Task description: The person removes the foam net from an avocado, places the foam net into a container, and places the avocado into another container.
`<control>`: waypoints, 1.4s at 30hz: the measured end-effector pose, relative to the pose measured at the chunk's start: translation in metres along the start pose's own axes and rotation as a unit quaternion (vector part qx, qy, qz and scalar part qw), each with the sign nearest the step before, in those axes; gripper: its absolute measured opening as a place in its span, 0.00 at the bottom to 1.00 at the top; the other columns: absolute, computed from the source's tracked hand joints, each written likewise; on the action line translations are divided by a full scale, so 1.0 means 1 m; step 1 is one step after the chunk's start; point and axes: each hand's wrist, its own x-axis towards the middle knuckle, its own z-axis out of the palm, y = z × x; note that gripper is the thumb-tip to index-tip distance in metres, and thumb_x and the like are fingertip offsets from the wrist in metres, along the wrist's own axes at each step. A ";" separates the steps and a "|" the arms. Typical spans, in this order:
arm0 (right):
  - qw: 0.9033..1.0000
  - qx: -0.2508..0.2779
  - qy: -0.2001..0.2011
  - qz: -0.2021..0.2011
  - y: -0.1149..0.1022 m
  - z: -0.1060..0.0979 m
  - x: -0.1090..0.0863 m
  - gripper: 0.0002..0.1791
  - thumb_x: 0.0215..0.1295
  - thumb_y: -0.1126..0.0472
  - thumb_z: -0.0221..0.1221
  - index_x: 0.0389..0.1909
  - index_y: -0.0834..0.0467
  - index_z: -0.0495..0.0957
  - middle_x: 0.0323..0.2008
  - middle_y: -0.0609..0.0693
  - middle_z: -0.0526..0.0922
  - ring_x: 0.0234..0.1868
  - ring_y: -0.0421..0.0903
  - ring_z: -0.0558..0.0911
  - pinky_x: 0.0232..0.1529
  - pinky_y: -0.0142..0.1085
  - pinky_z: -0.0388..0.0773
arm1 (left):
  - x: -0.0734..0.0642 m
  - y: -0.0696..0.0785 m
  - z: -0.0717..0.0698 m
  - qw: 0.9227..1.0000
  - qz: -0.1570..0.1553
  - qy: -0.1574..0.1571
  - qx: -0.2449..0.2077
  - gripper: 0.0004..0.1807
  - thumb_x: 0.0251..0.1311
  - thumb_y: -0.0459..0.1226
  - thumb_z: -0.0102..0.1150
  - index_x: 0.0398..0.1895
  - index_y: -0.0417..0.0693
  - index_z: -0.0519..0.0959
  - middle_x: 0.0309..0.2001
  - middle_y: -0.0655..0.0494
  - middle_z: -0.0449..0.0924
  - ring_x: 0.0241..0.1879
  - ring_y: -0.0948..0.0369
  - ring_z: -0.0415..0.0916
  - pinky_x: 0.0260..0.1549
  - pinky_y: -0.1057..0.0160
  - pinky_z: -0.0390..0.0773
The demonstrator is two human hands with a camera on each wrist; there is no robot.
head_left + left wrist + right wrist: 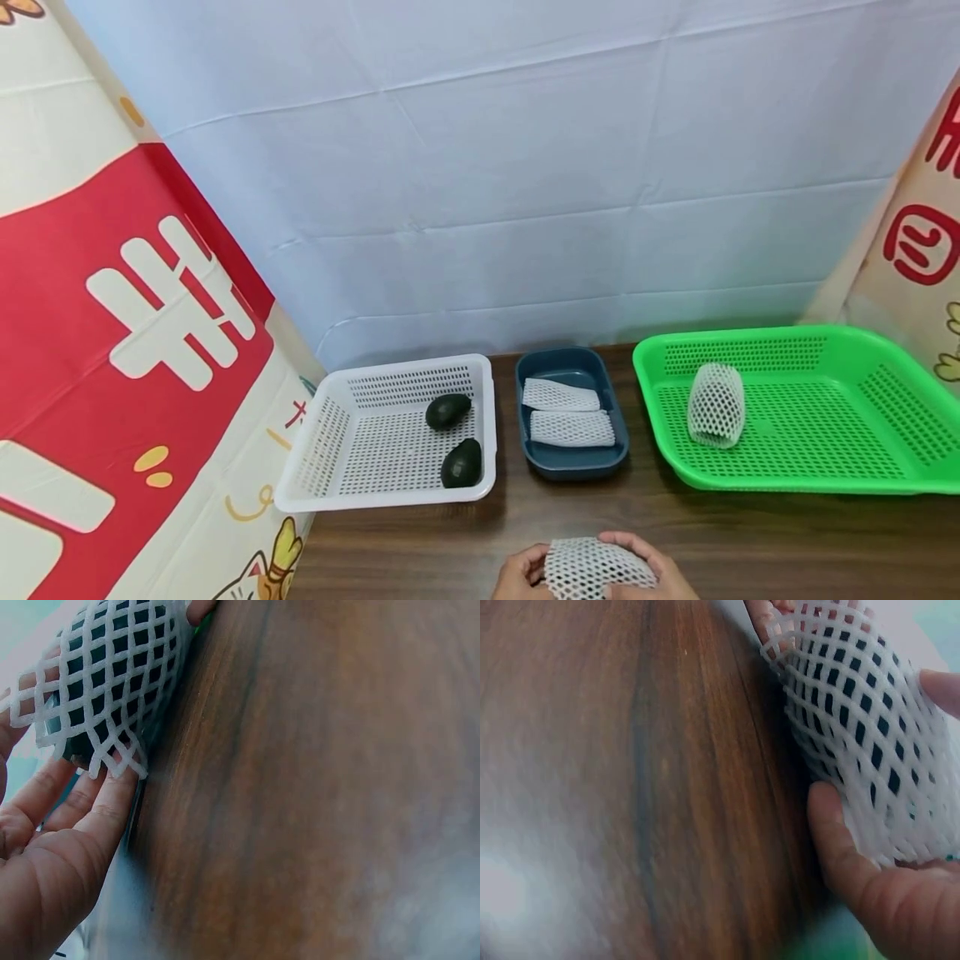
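Note:
Between both hands at the front of the table is a white foam net sleeve [592, 568] with a dark avocado [79, 746] inside it. My left hand [522, 575] holds the left end; in the left wrist view its fingers lie at the sleeve's open end, where the avocado's tip shows. My right hand [654, 573] grips the sleeve's other end, thumb and fingers on opposite sides in the right wrist view. Through the mesh the avocado shows dark, and the right part of the sleeve narrows toward the palm.
A white basket [300, 505] at the left holds two avocados [461, 463]. In the middle, a dark blue tray [573, 473] contains two flat foam net sleeves [572, 428]. To the right, a green basket [817, 433] holds one plump net-wrapped item [716, 405].

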 end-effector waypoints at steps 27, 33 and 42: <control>0.976 0.047 0.208 0.051 -0.005 -0.014 -0.014 0.25 0.52 0.63 0.71 0.51 0.67 0.78 0.35 0.56 0.85 0.36 0.53 0.84 0.33 0.43 0.81 | -0.001 0.016 0.006 0.990 -0.094 0.101 -0.017 0.19 0.44 0.27 0.72 0.44 0.38 0.84 0.36 0.51 0.82 0.36 0.57 0.81 0.37 0.63 0.79; 0.970 0.036 0.231 0.060 -0.005 -0.017 -0.014 0.27 0.52 0.63 0.71 0.53 0.67 0.77 0.34 0.56 0.85 0.34 0.54 0.84 0.32 0.45 0.81 | -0.005 0.019 0.007 0.987 -0.109 0.111 -0.026 0.20 0.44 0.31 0.76 0.44 0.41 0.84 0.36 0.51 0.82 0.36 0.56 0.81 0.38 0.60 0.81; 0.965 0.067 0.241 0.076 -0.005 -0.016 -0.014 0.30 0.49 0.62 0.73 0.55 0.65 0.76 0.31 0.56 0.84 0.34 0.56 0.83 0.33 0.47 0.80 | -0.005 0.016 0.011 0.987 -0.097 0.124 -0.027 0.19 0.43 0.28 0.75 0.42 0.40 0.83 0.34 0.50 0.84 0.33 0.58 0.81 0.34 0.62 0.81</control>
